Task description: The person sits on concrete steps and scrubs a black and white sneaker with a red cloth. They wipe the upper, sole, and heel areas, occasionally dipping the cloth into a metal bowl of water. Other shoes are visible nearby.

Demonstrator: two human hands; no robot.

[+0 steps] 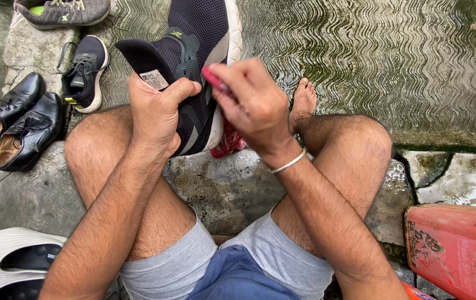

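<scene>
Hands [157, 111] [252, 103] on sneaker [193, 50], toe pointing away

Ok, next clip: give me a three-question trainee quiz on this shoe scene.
1. Which hand grips the dark sneaker?
2. True or false: the right hand holds a red brush against the sneaker.
3. What lies at far left beside the black dress shoes? A) white slides B) boots C) a bucket

Key: 1. left; 2. true; 3. A
</scene>
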